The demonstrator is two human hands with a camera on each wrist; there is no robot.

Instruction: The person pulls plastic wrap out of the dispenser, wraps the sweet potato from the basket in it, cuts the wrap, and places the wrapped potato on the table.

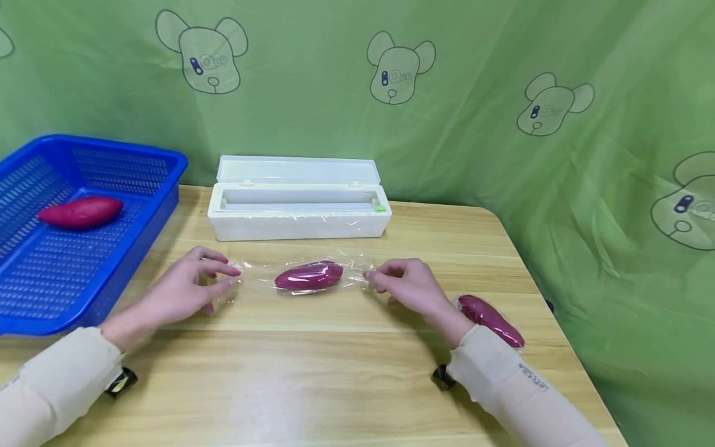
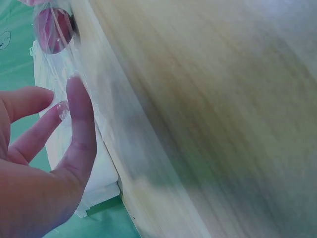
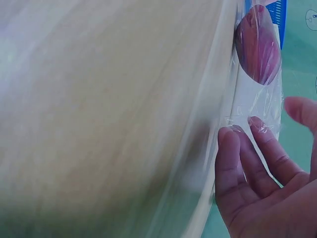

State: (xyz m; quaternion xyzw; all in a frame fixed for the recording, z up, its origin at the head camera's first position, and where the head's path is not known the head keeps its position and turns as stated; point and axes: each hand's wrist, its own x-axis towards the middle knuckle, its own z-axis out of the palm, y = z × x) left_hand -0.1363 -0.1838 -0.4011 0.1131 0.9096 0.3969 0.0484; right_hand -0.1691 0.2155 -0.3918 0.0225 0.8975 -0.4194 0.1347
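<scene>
A purple sweet potato (image 1: pixel 309 275) lies in clear cling film (image 1: pixel 257 271) at the middle of the table, the film's loose ends stretching out to both sides. With thumb and fingertips my left hand (image 1: pixel 192 279) holds the film's left end; a crumpled bit of film (image 2: pixel 63 110) shows at a fingertip in the left wrist view. My right hand (image 1: pixel 410 285) holds the right end, its curled fingertips on the gathered film (image 3: pixel 257 124) in the right wrist view. Beside my right forearm lies another film-wrapped sweet potato (image 1: pixel 491 320), partly covered by the sleeve.
A blue plastic basket (image 1: pixel 142 233) stands at the left with one unwrapped sweet potato (image 1: pixel 84 212) in it. Behind the film sits a white cling film dispenser box (image 1: pixel 298 226), its lid raised. A green curtain (image 1: pixel 313 118) hangs along the table's back and right edges.
</scene>
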